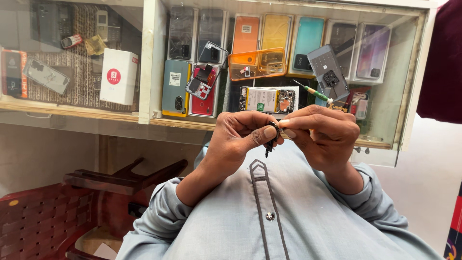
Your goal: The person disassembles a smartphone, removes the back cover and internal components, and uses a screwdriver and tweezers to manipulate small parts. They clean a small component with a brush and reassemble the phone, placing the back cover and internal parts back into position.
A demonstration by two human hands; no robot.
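Observation:
My left hand and my right hand meet in front of my light blue shirt. Thumbs and forefingers of both hands pinch a small dark part, whose thin end hangs down between them. A green-handled screwdriver pokes up from behind my right hand; I cannot tell whether that hand holds it or it lies on the glass. Just beyond my hands an opened phone with its battery showing lies on the glass counter.
On the counter lie an orange clear phone case, a grey back cover and a stripped phone frame. Phone boxes and a white box sit under the glass. A dark red plastic chair stands at lower left.

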